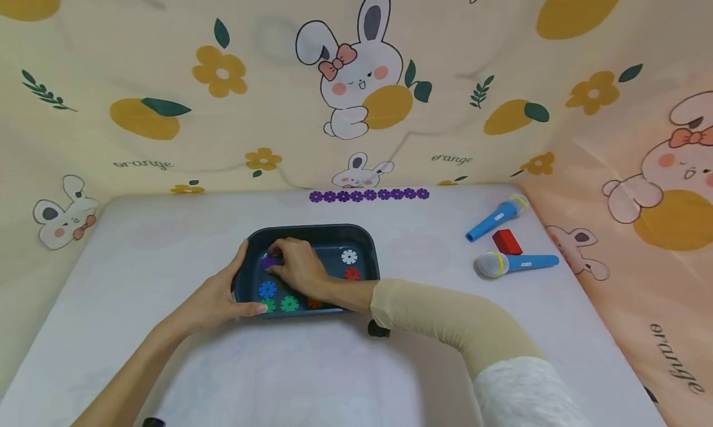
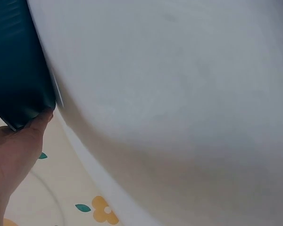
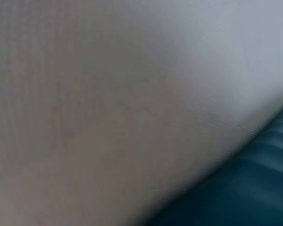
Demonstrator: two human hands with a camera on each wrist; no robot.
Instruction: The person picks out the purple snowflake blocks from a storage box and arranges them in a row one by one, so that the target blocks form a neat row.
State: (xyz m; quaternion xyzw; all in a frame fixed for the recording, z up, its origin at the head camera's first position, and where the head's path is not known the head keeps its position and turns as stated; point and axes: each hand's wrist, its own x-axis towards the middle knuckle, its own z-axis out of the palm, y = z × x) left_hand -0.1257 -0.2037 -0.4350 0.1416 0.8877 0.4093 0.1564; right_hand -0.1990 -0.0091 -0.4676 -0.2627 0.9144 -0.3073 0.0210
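A dark teal rectangular tray [image 1: 362,235] lies on the white table in the head view. My left hand [image 1: 214,300] grips its left end, thumb over the near rim and fingers along the left side. Inside, my right hand [image 1: 303,269] pinches a purple notched plastic disc [image 1: 270,263] near the left wall, partly hidden by the fingers. Around it in the tray lie a blue disc [image 1: 268,289], green discs [image 1: 289,303], a white disc [image 1: 349,257] and red discs [image 1: 352,273]. The right wrist view is mostly blurred skin, with the tray's ridged wall [image 3: 254,183] at lower right.
Behind the tray, several purple discs [image 1: 370,195] form a row along the table's far edge. Two blue toy microphones [image 1: 496,219] and a red block [image 1: 507,242] lie at the right. A rabbit-print cloth [image 1: 267,117] hangs behind the table [image 1: 312,377].
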